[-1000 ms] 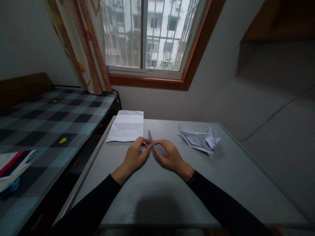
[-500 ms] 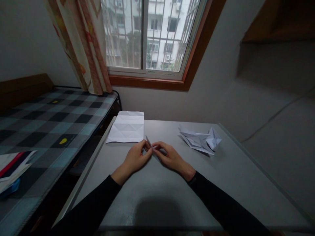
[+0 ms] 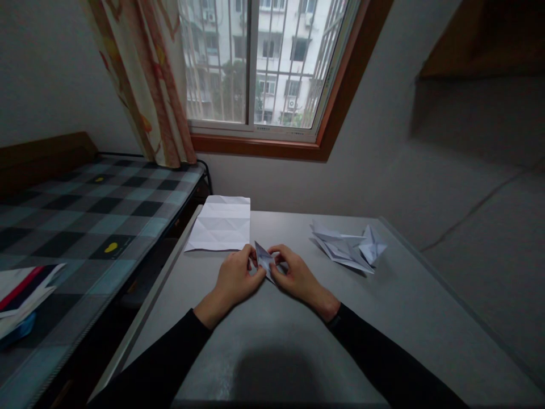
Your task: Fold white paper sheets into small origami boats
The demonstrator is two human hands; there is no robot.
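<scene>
Between my two hands is a small piece of folded paper, white-grey with a pointed top corner. My left hand pinches its left side between thumb and fingers. On the other side, my right hand grips the right edge the same way. Fingers cover parts of the paper, so its full shape is hidden. Just beyond my left hand lies a creased white sheet, flat on the table. To the right of my right hand rest several folded paper pieces in a loose group.
The pale table has its far edge near the wall below a barred window. At the left stands a bed with a checked cover, with papers on it. A curtain hangs beside the window.
The folded paper has turned from nearly edge-on to showing more of its face. My hands have moved slightly apart while still holding it. The whole view has shifted a little downward.
</scene>
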